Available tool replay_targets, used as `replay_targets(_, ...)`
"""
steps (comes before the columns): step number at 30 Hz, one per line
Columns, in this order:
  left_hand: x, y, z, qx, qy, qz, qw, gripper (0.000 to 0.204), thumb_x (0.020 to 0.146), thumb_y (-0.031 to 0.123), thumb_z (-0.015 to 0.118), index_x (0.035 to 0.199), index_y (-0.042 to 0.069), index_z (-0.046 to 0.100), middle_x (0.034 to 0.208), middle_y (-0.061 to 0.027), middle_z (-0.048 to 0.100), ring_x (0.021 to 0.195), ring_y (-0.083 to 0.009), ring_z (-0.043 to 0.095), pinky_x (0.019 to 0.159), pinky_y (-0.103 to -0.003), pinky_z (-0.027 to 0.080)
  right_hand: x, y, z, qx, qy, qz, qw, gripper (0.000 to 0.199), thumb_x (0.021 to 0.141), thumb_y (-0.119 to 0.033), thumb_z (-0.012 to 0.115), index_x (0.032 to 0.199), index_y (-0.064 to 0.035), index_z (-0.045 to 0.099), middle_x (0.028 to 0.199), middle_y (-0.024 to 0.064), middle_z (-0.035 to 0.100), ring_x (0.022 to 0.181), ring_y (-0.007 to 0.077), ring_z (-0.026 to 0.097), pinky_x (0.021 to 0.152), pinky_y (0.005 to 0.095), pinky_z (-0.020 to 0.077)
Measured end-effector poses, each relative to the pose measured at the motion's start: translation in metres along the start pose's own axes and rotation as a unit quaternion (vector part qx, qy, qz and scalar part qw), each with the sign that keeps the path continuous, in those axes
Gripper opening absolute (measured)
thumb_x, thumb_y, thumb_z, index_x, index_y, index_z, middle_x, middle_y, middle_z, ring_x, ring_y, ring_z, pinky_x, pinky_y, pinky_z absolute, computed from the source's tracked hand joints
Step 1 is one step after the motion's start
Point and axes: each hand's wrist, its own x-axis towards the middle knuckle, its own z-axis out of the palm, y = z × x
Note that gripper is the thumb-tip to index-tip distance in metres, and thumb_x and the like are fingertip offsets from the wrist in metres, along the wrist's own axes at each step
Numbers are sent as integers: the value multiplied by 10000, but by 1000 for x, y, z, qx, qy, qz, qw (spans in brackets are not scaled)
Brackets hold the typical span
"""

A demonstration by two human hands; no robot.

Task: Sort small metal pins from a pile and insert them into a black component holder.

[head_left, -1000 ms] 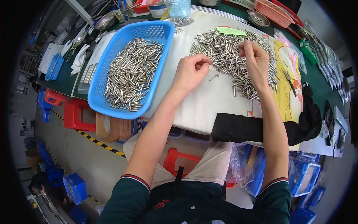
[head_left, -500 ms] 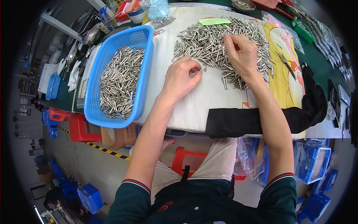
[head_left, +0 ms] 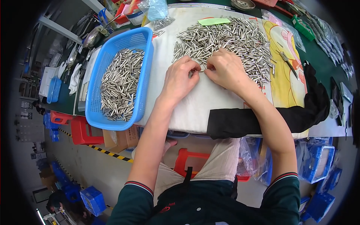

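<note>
My left hand [head_left: 180,78] is closed in a pinch on a small silvery metal pin [head_left: 201,71], whose end sticks out past the fingertips. From the other side, my right hand [head_left: 227,71] has its thumb and finger pressed together at that pin's far end. Just beyond both hands spreads a wide heap of similar metal pins [head_left: 240,41] on a white cloth [head_left: 187,112]. More loose pins [head_left: 122,82] lie inside a blue plastic basket [head_left: 92,107] to the left. What lies deeper in either palm is hidden.
A light green slip [head_left: 213,21] rests on the heap's far edge. Pliers-like tool [head_left: 288,64] lies on the yellow print at right. Black cloth [head_left: 240,123] stretches along the near edge under my right forearm. A clear bag [head_left: 162,23] with metal pieces stands behind the basket.
My right hand has come down and left from over the heap to meet my left hand at the pin. The left hand has hardly moved.
</note>
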Motion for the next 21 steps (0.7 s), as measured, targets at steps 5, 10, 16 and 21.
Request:
replay_targets(5, 0, 0, 0, -2, 4, 5, 1000, 62, 673, 20, 606, 731, 33, 627, 724, -95, 546, 665, -258, 569, 613, -362, 461, 0, 7, 0, 18, -31, 15, 999, 75, 670, -107, 582, 667, -38, 611, 681, 81, 592, 763, 260, 565, 658, 374, 465)
replay_targets(10, 1, 1, -2, -6, 0, 4, 1000, 61, 673, 20, 601, 728, 33, 625, 720, -95, 547, 656, -259, 566, 615, -364, 461, 6, 10, -18, 47, -11, 65, 997, 81, 668, -110, 590, 675, -29, 599, 681, 91, 591, 699, 252, 576, 637, 355, 464)
replay_targets(16, 1, 3, -2, 3, 1, 2, 1000, 52, 665, 24, 593, 709, 33, 620, 715, -92, 556, 640, -253, 572, 601, -357, 462, 10, 29, -31, 59, 35, 132, 989, 117, 657, -127, 605, 679, -13, 593, 642, 96, 589, 614, 231, 576, 596, 342, 459)
replay_targets(21, 0, 8, -6, 5, -14, -16, 1000, 46, 650, 33, 585, 686, 28, 613, 678, -89, 575, 613, -239, 585, 585, -346, 470, 9, 31, -28, 40, 31, 125, 991, 118, 655, -131, 603, 673, -15, 593, 633, 97, 586, 611, 228, 577, 593, 339, 459)
